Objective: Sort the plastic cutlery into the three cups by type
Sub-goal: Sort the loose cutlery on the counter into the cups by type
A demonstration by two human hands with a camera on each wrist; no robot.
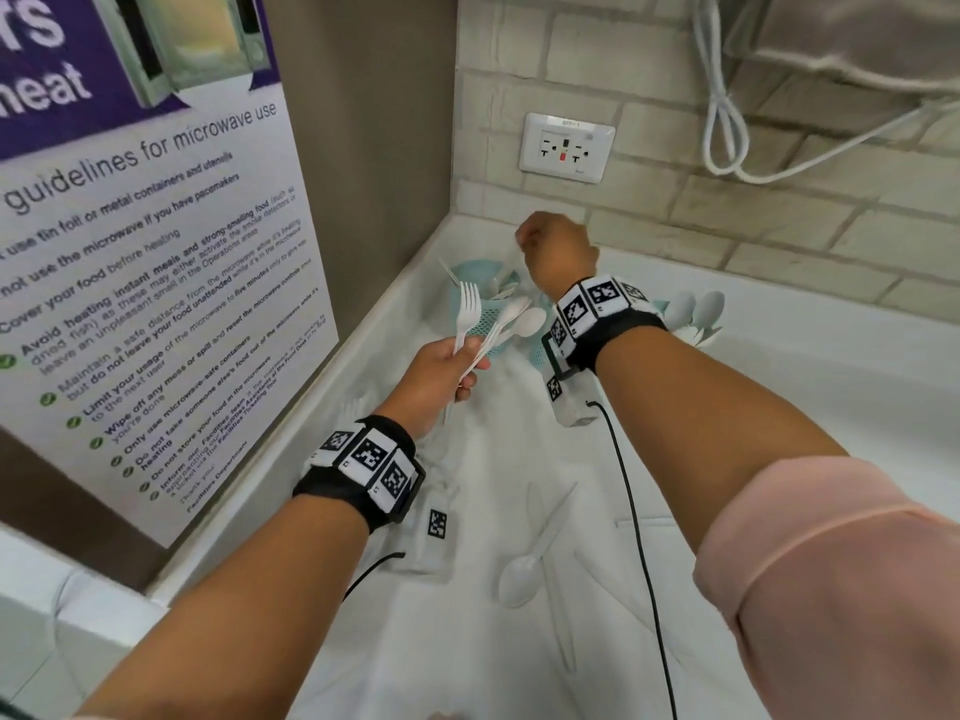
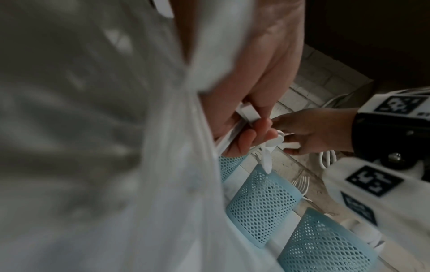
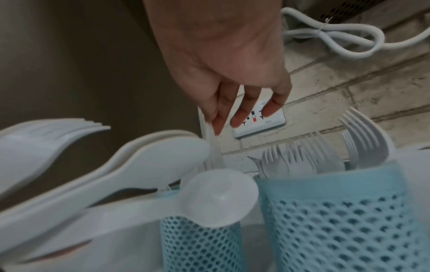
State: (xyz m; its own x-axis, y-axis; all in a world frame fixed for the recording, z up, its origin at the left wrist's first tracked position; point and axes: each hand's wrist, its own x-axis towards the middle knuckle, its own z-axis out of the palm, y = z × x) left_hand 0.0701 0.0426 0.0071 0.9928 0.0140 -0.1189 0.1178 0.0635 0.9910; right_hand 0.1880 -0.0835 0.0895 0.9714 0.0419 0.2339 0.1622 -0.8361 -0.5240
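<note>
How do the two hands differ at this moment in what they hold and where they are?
The left hand grips a mixed bunch, a fork and spoons; the right hand pinches one thin white piece, type unclear. The left hand sits nearer the person, the right hand above the blue mesh cups. Both hold white plastic cutlery.

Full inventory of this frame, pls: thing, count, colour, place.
Mesh cups: three, light blue, by the back wall.
Held cutlery: one fork, two spoons at least, white, in left hand.
Knife: one, white, pinched over the left cup.
Loose spoon: one, white, on counter.
Outlet: one, white, tiled wall.
Cord: white, hanging top right.
Poster: microwave guidelines, left wall.
Left hand: grips the cutlery.
Right hand: pinches the knife.
</note>
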